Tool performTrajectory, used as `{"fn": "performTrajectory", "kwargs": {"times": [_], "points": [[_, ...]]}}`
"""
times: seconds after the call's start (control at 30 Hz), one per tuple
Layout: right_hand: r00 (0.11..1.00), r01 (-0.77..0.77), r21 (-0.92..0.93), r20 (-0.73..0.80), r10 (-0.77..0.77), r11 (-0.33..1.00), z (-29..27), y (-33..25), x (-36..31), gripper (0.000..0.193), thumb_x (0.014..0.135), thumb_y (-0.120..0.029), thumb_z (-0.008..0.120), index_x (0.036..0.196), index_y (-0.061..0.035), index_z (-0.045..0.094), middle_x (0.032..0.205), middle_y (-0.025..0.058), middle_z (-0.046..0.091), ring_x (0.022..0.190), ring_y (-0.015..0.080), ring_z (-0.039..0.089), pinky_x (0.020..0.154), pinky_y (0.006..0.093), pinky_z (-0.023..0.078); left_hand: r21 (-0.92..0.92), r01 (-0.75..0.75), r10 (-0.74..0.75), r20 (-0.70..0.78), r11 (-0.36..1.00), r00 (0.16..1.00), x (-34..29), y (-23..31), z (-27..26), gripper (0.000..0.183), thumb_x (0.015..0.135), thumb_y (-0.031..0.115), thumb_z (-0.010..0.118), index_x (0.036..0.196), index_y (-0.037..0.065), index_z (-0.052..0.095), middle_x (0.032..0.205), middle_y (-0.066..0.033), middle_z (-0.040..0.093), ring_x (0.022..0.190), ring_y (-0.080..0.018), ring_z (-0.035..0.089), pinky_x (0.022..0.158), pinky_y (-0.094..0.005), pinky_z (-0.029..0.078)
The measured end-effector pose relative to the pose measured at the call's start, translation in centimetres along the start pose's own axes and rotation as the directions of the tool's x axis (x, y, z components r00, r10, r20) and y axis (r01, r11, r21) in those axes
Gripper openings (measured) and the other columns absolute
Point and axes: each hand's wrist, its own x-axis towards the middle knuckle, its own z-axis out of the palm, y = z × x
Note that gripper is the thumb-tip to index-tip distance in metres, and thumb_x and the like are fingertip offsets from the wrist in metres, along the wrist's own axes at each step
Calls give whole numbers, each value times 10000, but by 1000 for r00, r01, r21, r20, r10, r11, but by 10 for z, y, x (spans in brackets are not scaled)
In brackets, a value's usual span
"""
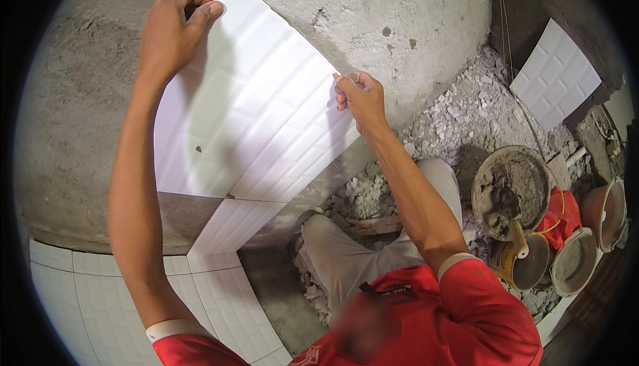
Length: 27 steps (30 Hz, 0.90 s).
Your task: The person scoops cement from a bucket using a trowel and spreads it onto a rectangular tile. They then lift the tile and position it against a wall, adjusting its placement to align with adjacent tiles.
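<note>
A large white wall tile (pixel 266 66) with a raised brick pattern stands against the rough cement wall, above another white tile (pixel 233 226). A small grey speck marks its face. My left hand (pixel 174 33) is closed at the upper left edge, thumb and fingers pinching it. At the upper right corner, the fingers of my right hand (pixel 361 98) are curled closed, thumb tip against the edge. Whether a small piece sits between the right fingertips is too small to tell. Both arms reach up from red sleeves.
At the right stands a bucket of grey mortar (pixel 489 166) with a wooden-handled trowel (pixel 518 238) in it. Several smaller buckets and a red bag (pixel 560 213) are beside it. Rubble (pixel 459 116) covers the floor, and another white tile (pixel 556 76) leans farther back. Laid tiles (pixel 100 299) line the lower left.
</note>
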Motion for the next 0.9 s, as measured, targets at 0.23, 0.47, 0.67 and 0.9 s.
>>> {"fn": "performTrajectory", "kwargs": {"times": [0.23,0.47,0.67,0.9], "points": [[1000,-6,-24,-10,6,1000,3,-4,-2,207,927,-130,775,860,-41,601,752,56,653,559,89,565,489,254,474,-19,-19,20,5,1000,1000,1,-2,1,327,955,342,742,988,18,771,748,-102,731,681,-196,667,696,-371,515],[999,-25,-38,-24,24,999,8,-7,-5,217,925,-132,773,854,-31,594,751,69,649,549,92,557,477,256,472,-14,-26,26,-26,1000,999,0,-2,-1,324,960,337,729,1004,19,774,740,-104,723,687,-202,666,705,-377,515],[999,-38,-23,-19,37,999,9,-8,-5,211,916,-126,774,856,-30,596,752,72,653,546,94,565,471,254,475,23,5,-6,50,1000,999,2,-7,-4,391,963,401,661,1067,34,745,874,-89,742,798,-186,684,810,-367,534],[998,-57,-39,-22,57,998,10,-10,-4,197,908,-122,772,868,-30,603,746,74,657,546,93,568,465,251,473,15,41,-42,57,999,997,2,-11,-3,395,958,403,660,1059,30,744,861,-84,737,794,-189,678,792,-372,528]]}}
